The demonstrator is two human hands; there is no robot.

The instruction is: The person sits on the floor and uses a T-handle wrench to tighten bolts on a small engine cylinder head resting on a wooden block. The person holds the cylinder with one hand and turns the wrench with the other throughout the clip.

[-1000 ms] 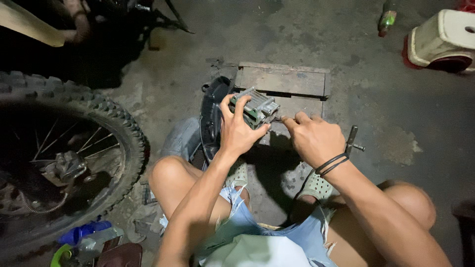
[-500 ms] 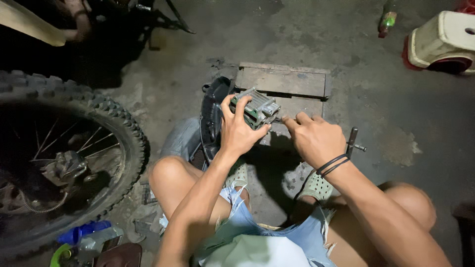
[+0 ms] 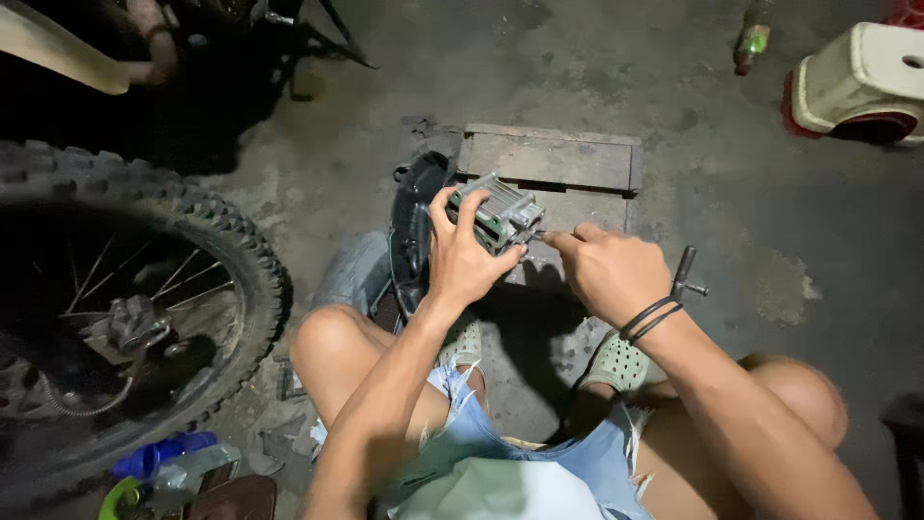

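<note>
A grey-green finned metal block [image 3: 500,217], boxy and ribbed, is held tilted above a wooden board's [image 3: 549,159] six o'clock edge.

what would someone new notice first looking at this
At centre, the left hand grips a small grey finned metal engine part while the right hand pokes a thin tool into its side, over a worn wooden board on the concrete floor. On the left looms a knobby motorcycle tyre with spokes. A pale plastic stool lies at the top right.
</note>
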